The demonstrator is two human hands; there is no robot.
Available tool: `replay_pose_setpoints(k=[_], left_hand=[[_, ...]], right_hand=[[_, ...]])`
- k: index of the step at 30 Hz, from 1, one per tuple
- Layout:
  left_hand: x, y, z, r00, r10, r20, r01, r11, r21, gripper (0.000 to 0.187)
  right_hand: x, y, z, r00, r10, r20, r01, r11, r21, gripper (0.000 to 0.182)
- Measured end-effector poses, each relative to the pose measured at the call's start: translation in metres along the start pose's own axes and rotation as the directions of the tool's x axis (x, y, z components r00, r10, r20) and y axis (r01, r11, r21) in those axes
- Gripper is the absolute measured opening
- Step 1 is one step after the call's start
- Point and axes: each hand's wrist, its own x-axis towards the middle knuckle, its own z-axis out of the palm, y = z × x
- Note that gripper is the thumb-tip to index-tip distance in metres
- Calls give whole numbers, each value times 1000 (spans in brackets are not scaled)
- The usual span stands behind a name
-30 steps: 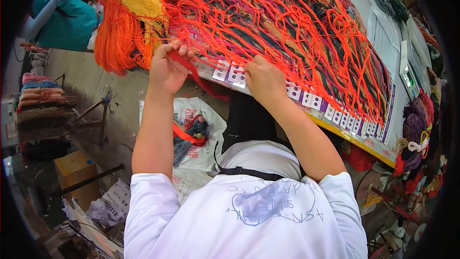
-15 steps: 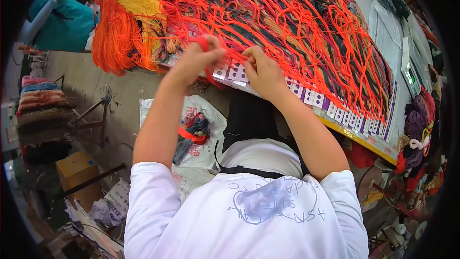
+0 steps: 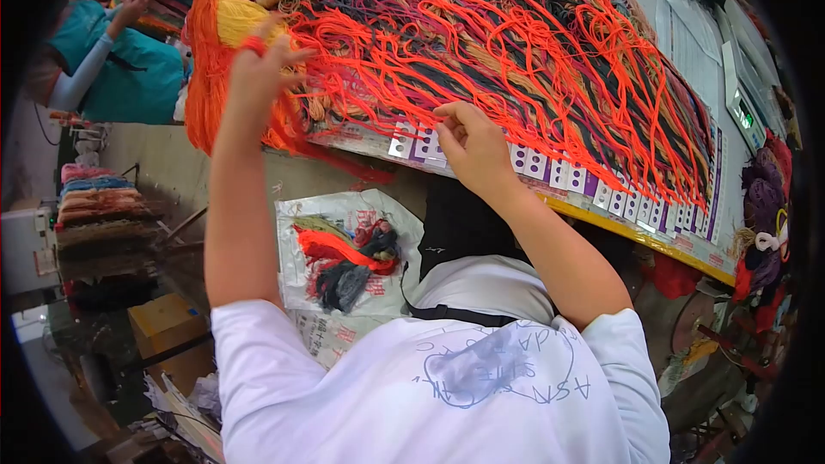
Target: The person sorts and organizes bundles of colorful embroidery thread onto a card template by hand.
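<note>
My left hand (image 3: 256, 73), blurred, is raised at the left end of the thread spread, with a bundle of orange-red yarn (image 3: 339, 161) looped round its fingers and trailing below. My right hand (image 3: 474, 148) is closed in a pinch at the near table edge, where an orange-red strand runs to its fingertips. Under it lies a row of white and purple cards with punched holes (image 3: 534, 161). Long strands in orange-red, black, tan and maroon (image 3: 516, 60) cover the table, their near ends reaching the cards.
Orange skeins (image 3: 206, 60) and a yellow skein (image 3: 241, 19) hang over the left table corner. A plastic bag (image 3: 296, 279) with a pile of yarn (image 3: 348, 258) lies below. A digital scale (image 3: 743, 112) stands right. Another person (image 3: 120, 69) is at the far left.
My left hand has swung left and up, away from my right hand, carrying the orange-red yarn. My right hand stays near the cards. The view has shifted slightly.
</note>
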Motion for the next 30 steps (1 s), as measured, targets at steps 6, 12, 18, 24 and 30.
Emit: replay_pose_setpoints(k=[6,12,18,24,30], left_hand=[[-74,10,69,654,87,752,515,676,-527,62],[-82,13,72,619,90,780,574,626,-528,67],[-83,7,73,634,84,768,548,653,-524,66],[-86,0,70,632,110,767,567,609,-554,52],[-83,9,65,657,150,739,467,687,-556,43]], right_hand=[[-3,-85,-13,997,-45,66,20,938,345,18],[-8,-85,-25,965,108,239,-236,756,611,12],[-11,-85,-33,949,83,305,-276,688,671,11],[-12,-91,-42,937,121,327,-326,638,698,13],[-12,-100,-45,914,120,388,-365,661,656,14]])
